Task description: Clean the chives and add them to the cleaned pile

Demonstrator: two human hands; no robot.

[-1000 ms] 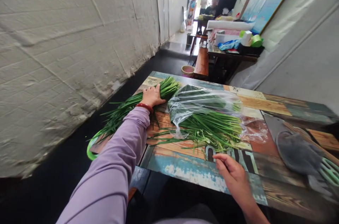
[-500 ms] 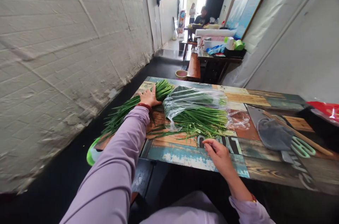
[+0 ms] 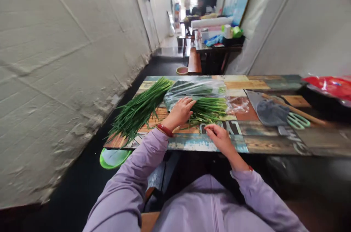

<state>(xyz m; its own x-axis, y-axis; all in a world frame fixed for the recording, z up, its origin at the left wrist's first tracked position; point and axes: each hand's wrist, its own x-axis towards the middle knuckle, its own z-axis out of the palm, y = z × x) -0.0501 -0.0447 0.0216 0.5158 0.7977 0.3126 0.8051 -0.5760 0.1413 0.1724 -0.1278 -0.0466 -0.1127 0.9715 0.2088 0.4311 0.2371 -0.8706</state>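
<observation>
A loose bunch of garlic chives point(image 3: 139, 104) lies slantwise on the left end of the table, its leaf tips over the edge. To its right are more chives point(image 3: 211, 107), partly covered by a clear plastic bag point(image 3: 197, 87). My left hand point(image 3: 181, 112) is over the near left part of these chives, fingers stretched out and apart; it grips nothing, and I cannot tell whether it touches them. Close to the table's front edge is my right hand point(image 3: 221, 139), fingers curled and pinched together. Whatever the pinch may hold is too small to make out.
Right of the chives lie a grey cloth-like item point(image 3: 271, 112), green-handled scissors point(image 3: 298, 120) and a wooden stick point(image 3: 298, 109). A black container with red plastic point(image 3: 326, 86) stands at the far right. Below the left edge is a green-rimmed basin point(image 3: 113, 158). People are far back.
My left hand has left the loose bunch on the left and moved right, to the chives by the bag. My right hand stays pinched near the front edge. The view has shifted.
</observation>
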